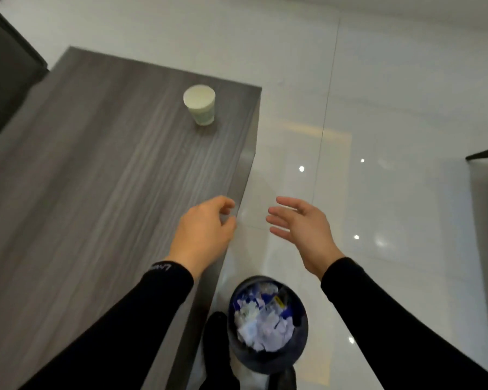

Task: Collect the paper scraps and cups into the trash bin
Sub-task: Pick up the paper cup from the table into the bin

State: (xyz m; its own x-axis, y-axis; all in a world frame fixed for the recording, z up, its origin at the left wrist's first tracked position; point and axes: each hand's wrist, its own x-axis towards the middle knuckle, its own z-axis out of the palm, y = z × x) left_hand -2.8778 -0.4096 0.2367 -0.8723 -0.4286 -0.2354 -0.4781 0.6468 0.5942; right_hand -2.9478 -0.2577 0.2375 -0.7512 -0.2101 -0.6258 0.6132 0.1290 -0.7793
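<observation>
The cup (200,105), pale paper and round, is standing upright on the grey wood-grain table (102,175), up the frame from both hands. The left hand (206,230) is nearer, loosely curled and empty. The right hand (300,226) is spread open, empty. The bin (300,343), dark and round, is sitting at bottom centre, holding scraps (261,319).

A long grey wood-grain table (102,175) fills the left; glossy white tiled floor (392,136) spreads right, a dark chair (3,68) far left.

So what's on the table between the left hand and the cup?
Nothing. In the head view, only bare grey table lies between the left hand and the cup.
</observation>
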